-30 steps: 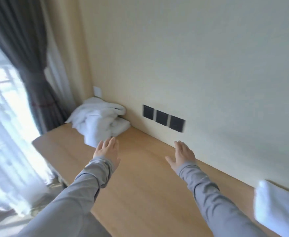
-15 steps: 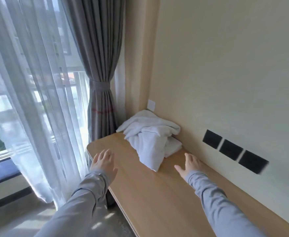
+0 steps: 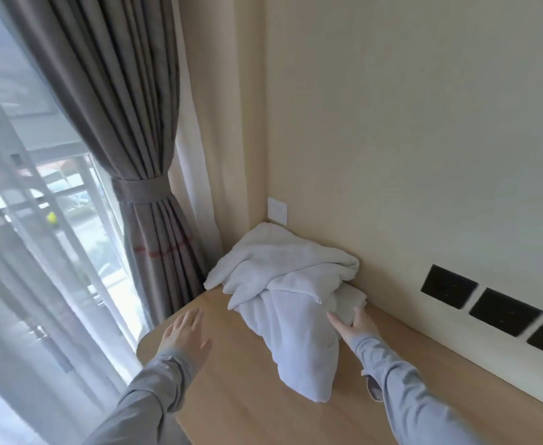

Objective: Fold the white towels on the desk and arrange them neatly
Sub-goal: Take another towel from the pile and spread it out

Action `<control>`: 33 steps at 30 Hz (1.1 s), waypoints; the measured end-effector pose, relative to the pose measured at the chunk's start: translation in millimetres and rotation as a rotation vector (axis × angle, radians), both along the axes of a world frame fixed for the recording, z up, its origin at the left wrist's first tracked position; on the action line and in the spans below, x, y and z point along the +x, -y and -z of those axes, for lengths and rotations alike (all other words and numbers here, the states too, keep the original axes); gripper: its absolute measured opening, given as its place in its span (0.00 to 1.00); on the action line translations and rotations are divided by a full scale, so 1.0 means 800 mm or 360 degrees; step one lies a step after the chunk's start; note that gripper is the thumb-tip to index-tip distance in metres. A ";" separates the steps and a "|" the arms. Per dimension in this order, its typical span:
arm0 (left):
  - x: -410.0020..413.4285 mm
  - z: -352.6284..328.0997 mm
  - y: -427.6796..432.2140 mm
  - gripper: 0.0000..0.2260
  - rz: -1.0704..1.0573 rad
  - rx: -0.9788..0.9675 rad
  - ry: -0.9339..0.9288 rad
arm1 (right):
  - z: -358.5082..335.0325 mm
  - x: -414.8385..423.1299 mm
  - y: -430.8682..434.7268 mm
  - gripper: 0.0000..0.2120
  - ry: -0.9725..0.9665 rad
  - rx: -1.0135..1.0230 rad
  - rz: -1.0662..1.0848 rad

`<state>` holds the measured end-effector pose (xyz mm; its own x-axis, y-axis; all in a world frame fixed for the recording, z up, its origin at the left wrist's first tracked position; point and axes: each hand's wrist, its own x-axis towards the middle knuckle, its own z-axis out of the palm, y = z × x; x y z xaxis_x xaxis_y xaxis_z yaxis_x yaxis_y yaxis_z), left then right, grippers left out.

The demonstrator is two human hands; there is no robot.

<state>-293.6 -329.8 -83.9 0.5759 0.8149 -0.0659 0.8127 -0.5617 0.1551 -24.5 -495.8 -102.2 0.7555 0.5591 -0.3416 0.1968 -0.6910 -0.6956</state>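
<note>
The white towels [image 3: 291,284] lie in a loose, crumpled heap at the centre of the frame, in the far corner of the wooden desk [image 3: 241,399] where it meets the wall [image 3: 408,139]. One long part of the heap hangs down toward the lower middle. Under the heap, on its right side, there seems to be a flatter, already folded piece.

The right hand [image 3: 358,326] is at the right edge of the heap. Its fingers are nearly straight and the thumb is spread, and both touch the cloth, but they are not closed around anything. I judge that it is placed there to get hold of one towel and pull it out of the heap. The left hand [image 3: 185,332] hovers above the left end of the desk, flat and spread, holding nothing. It is probably ready to take the other side of the towel. The grey curtain [image 3: 125,149] fills the upper left, and the black sockets [image 3: 448,285] are at the right.

Compared with half a second ago, the right hand was a little apart from the heap and now reaches it. The left hand has moved only slightly forward. The heap keeps the same shape, and the view has come closer to it.
</note>
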 end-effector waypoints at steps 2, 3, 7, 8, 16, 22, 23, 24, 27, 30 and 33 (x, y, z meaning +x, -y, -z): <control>0.020 0.013 -0.030 0.29 0.0037 -0.0074 0.0026 | 0.005 0.012 -0.022 0.40 -0.0144 0.0055 0.0124; 0.032 0.019 -0.046 0.29 0.0054 -0.0128 0.0051 | 0.007 0.019 -0.033 0.40 -0.0209 0.0079 0.0196; 0.089 0.049 -0.124 0.29 0.0142 -0.0341 0.0163 | 0.021 0.042 -0.071 0.37 -0.0367 0.0146 0.0424; 0.105 0.057 -0.146 0.29 0.0148 -0.0380 0.0198 | 0.023 0.046 -0.079 0.37 -0.0387 0.0158 0.0475; 0.244 0.099 -0.300 0.33 0.0338 -0.0652 0.0413 | 0.023 0.051 -0.157 0.35 -0.0647 0.0399 0.1004; 0.326 0.122 -0.337 0.34 0.0654 -0.0536 0.0191 | 0.018 0.049 -0.175 0.28 -0.0555 0.0425 0.1219; 0.332 0.127 -0.336 0.33 0.0698 -0.0455 0.0124 | 0.019 0.049 -0.178 0.27 -0.0497 0.0426 0.1239; 0.336 0.132 -0.337 0.32 0.0732 -0.0366 0.0106 | 0.019 0.050 -0.181 0.25 -0.0430 0.0406 0.1258; 0.345 0.139 -0.345 0.23 0.0795 -0.0274 0.0185 | 0.018 0.053 -0.187 0.18 -0.0269 0.0420 0.1338; 0.348 0.133 -0.353 0.20 0.0885 -0.0158 0.0202 | 0.006 0.055 -0.188 0.11 -0.0148 0.0518 0.1375; 0.340 0.115 -0.353 0.17 0.0875 -0.0158 0.0410 | -0.011 0.054 -0.190 0.10 -0.0003 0.0569 0.1339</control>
<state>-21.6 -47.1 -175.6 0.9175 0.3914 0.0707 0.3378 -0.8607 0.3808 19.0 -344.0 -93.3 0.9613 -0.1029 -0.2554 -0.2753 -0.3494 -0.8956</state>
